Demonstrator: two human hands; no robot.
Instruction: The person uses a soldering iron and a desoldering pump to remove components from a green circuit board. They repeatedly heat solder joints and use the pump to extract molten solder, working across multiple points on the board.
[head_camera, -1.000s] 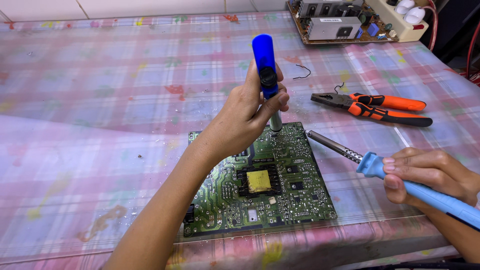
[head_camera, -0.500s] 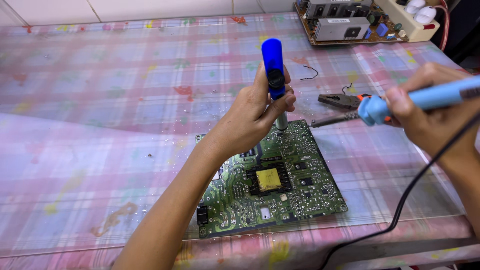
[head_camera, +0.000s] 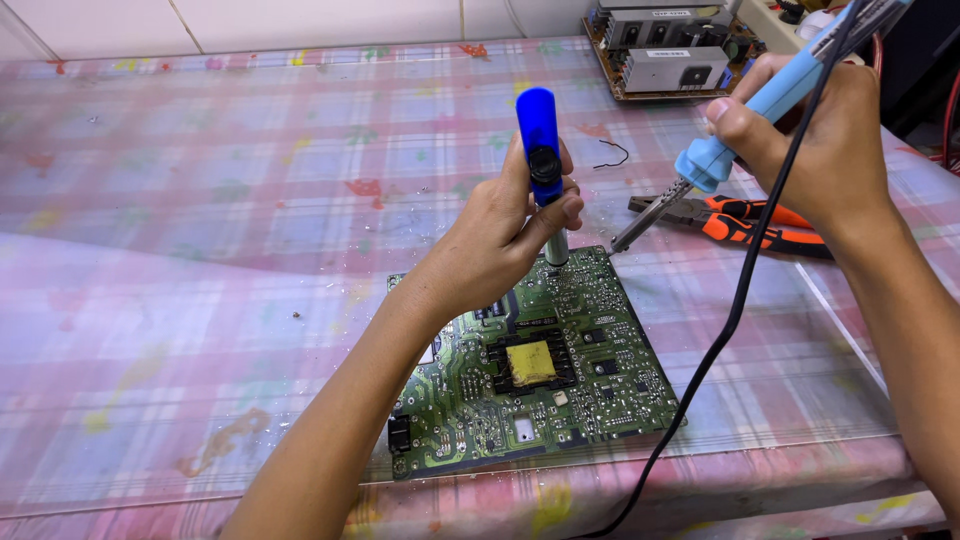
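Left hand (head_camera: 500, 235): fist closed round a blue desoldering pump (head_camera: 541, 150), thumb lying against the black button on its side; forearm comes in from the lower left
Desoldering pump: held upright, blue barrel above the fist, grey nozzle below it pointing down at the far edge of the circuit board (head_camera: 530, 365); whether the nozzle touches the board cannot be told
Right hand (head_camera: 810, 140): fingers wrapped tight about the light blue handle of a soldering iron (head_camera: 700, 170), forearm comes in from the lower right
Soldering iron: raised off the table, slanting down to the left; metal tip hangs in the air just right of the pump nozzle, above the table beside the board's far right corner, apart from the board
Cord (head_camera: 740, 300): black, runs from the top of the iron handle down across the right wrist, past the right edge of the board and off the near table edge
Circuit board: green, lies flat near the front edge of the table, turned slightly; a black square frame with a yellow pad sits in its middle, small parts all over it
Pliers (head_camera: 750, 222): orange and black handles, lying on the table right of the board, under the right hand
Table cover (head_camera: 200, 250): pink and violet checked plastic cloth, stained in spots
Far corner: an open power unit (head_camera: 665, 50) with metal blocks and wiring, at the top right
Wire scrap (head_camera: 610, 155): small black curl on the cloth between pump and iron
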